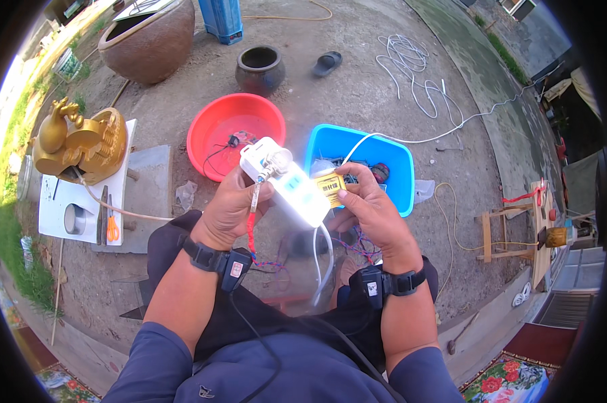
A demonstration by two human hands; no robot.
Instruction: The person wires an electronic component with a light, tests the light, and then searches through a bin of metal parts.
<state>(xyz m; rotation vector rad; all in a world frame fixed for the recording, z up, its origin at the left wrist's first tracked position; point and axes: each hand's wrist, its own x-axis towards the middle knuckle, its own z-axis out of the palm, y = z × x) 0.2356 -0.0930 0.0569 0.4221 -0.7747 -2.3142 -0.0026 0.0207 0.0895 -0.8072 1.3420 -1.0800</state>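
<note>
My left hand [233,205] is closed around the side of a white power strip [303,201], which is tilted and brightly sunlit. A clear plug [276,163] sits at its upper end, with a red-wrapped wire [251,232] running down from beside my left fingers. My right hand [367,201] pinches a yellow label [329,188] with dark print between thumb and fingers, against the strip's right side. A white cord [364,139] rises from behind the right fingers. Another white cord [329,265] loops below the strip.
Ahead stand a red basin [209,127] with small parts and a blue tub [404,161] of hardware. At left, a white board [68,201] bears a gold ornament [82,144] and orange scissors [112,228]. Farther off are clay pots [260,70] and coiled white cable [408,57]; a wooden stool [495,235] stands right.
</note>
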